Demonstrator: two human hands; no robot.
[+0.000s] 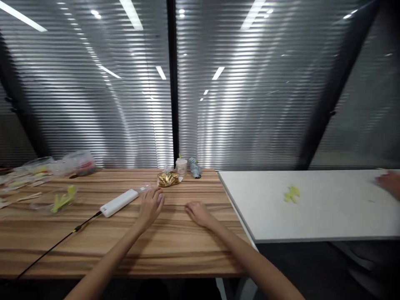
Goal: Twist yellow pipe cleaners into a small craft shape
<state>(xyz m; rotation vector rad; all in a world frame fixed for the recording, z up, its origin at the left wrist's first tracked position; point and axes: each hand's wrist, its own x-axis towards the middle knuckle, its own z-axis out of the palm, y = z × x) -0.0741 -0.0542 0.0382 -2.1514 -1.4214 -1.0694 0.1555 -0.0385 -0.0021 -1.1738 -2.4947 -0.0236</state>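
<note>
My left hand [151,205] rests palm down on the wooden table [93,237], fingers stretched out, its tips just right of a white power strip [119,202] and touching a small clear plastic piece. My right hand [196,212] lies flat on the wood a little to the right, fingers apart, holding nothing. Behind both hands sit a gold foil packet [168,179], a small white cup [181,166] and a blue-grey patterned roll [194,167].
A black cable [56,246] runs from the power strip to the front left. Clear bags [75,163] and a yellow-green piece [62,201] lie at left. A white table [312,216] adjoins on the right, with a yellow-green item [291,194] and another person's hand [390,183].
</note>
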